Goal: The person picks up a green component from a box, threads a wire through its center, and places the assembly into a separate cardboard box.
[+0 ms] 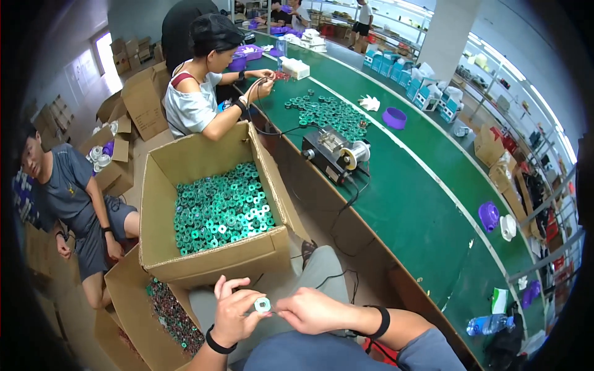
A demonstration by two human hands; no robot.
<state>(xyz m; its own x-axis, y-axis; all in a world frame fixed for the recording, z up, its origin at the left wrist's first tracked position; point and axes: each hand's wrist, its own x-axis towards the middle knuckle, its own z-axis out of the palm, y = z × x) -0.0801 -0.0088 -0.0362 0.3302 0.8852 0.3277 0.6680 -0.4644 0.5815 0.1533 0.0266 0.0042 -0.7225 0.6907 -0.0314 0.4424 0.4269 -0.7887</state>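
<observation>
Between the thumb and fingers of my left hand (234, 312) is a small green ring-shaped part (262, 305) with a pale face and a dark square centre. My right hand (312, 311) is closed right beside it, fingers pinched together. A thin dark tip shows at its fingertips by the part, too small to name. Just beyond my hands stands an open cardboard box (210, 260) filled with many similar green ring parts (216, 210).
A second cardboard box (127, 284) holds small red and green pieces. On the green conveyor table (408, 204) are a black wire-feeding machine (331, 154) with a spool, a pile of green rings (328, 116), a purple ring (394, 118) and a bottle (489, 324). A co-worker (198, 93) works at its edge; another person (77, 204) sits left.
</observation>
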